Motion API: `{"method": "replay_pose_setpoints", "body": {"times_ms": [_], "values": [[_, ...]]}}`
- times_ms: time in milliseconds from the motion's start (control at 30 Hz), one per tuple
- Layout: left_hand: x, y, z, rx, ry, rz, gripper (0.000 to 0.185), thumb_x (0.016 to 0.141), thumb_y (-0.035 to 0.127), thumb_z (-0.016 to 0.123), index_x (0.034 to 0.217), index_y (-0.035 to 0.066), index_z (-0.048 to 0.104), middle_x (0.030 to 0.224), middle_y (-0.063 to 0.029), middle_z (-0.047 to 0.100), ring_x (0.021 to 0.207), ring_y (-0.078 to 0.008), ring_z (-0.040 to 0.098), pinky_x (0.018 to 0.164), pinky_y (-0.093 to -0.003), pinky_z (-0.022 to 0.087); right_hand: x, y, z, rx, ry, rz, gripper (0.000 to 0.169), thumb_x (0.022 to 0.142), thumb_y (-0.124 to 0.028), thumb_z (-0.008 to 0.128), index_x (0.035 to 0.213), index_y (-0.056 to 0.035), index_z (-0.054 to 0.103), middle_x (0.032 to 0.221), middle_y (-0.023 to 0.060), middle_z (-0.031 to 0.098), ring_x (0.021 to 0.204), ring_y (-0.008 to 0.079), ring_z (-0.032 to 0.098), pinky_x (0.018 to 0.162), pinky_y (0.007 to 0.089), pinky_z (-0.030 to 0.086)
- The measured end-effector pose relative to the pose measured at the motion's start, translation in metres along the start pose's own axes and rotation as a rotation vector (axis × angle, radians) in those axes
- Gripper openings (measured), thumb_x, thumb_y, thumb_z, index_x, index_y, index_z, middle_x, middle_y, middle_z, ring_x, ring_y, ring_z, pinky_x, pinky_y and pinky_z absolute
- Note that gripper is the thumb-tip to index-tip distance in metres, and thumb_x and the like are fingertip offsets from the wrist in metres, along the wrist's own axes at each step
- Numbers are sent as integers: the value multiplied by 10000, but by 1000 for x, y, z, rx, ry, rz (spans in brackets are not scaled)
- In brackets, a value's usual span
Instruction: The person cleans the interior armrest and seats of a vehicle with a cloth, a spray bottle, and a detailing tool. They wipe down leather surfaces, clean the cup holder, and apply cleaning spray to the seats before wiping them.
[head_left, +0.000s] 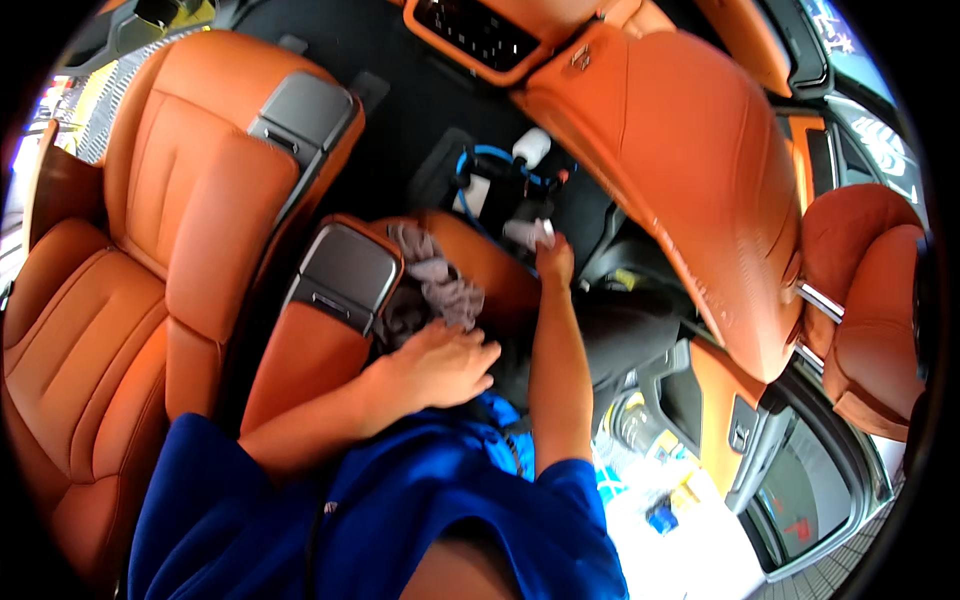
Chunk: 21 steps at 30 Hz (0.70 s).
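My left hand (446, 364) lies over my lap with its fingers apart and nothing seen in it. A crumpled grey cloth (450, 289) is just beyond its fingers, over the edge of an orange leather seat. Farther forward, my right hand (553, 259) is closed on a small pale grey object (525, 232) with a white part; blur hides its exact kind. On the dark car floor beyond it are a looped blue hose or cable (463, 169), a white cylindrical object (532, 147) and a flat white piece (472, 196).
An orange car seat back (675, 157) rises at the right. Two grey-topped armrest consoles (352, 259) and another orange seat (90, 330) are to the left. A control panel (480, 34) is at the top. Below right, an open car door (712, 420) stands by bottles outside.
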<state>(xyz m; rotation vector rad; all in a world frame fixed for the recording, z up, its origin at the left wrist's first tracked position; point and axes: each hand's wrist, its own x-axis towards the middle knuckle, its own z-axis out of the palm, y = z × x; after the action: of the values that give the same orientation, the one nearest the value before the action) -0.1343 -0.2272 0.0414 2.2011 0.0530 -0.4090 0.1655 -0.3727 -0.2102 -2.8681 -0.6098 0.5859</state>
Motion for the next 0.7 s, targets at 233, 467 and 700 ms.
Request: {"method": "replay_pose_setpoints", "body": {"times_ms": [233, 467, 700], "values": [[0, 1, -2, -30, -9, -15, 431, 993, 367, 628, 1301, 65, 629, 1159, -167, 683, 1129, -362, 661, 976, -507, 497, -8, -8, 0, -85, -138, 96, 384, 965, -364, 697, 1227, -85, 668, 1211, 248, 719, 1148, 468, 673, 944, 563, 542], [0, 3, -2, -68, -12, -12, 432, 991, 364, 632, 1296, 58, 628, 1149, -168, 683, 1109, -361, 663, 954, -499, 504, -2, -29, -1, -88, -147, 39, 351, 995, -347, 662, 1262, -118, 657, 1231, 220, 715, 1140, 446, 677, 936, 556, 550], [2, 3, -2, -60, -32, -14, 451, 989, 383, 623, 1298, 54, 630, 1140, -171, 680, 1108, -361, 663, 930, -494, 514, 7, -25, 24, 7, -69, -143, 395, 1002, -333, 645, 1353, -153, 622, 1226, 211, 700, 1131, 453, 661, 930, 554, 542]]}}
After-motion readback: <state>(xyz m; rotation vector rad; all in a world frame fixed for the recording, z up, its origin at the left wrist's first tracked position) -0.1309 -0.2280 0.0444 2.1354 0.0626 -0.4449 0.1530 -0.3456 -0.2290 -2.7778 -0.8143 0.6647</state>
